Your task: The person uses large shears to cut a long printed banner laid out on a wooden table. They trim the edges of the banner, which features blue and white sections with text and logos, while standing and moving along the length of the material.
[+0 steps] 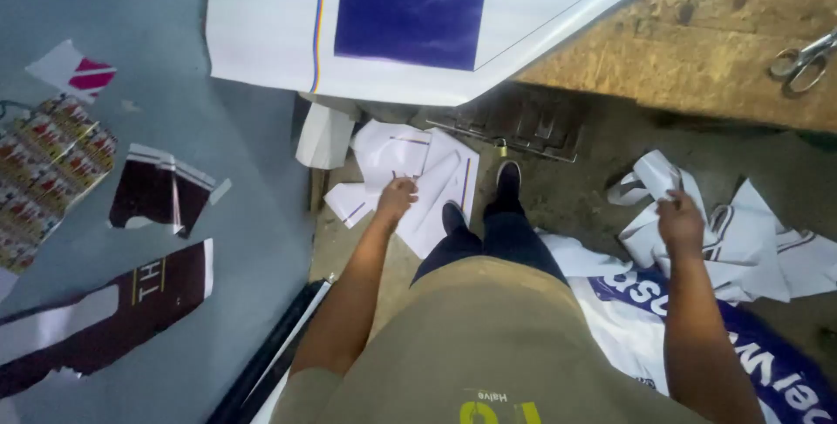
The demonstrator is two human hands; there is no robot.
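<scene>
While arms hang low, left hand point(397, 197) and right hand point(680, 219) touch paper scraps point(741, 241).

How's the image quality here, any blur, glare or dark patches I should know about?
Head view: soft all over, the left hand and right hand slightly smeared; the floor by the shoes falls in shadow; the white sheet on the table is bright but not blown out; the scissors at the right edge look stretched by wide-angle distortion.

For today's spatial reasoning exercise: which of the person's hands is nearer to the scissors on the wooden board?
Right. The right hand is below and left of the scissors, touching crumpled white scraps; the left hand is far across, by folded white sheets.
</scene>
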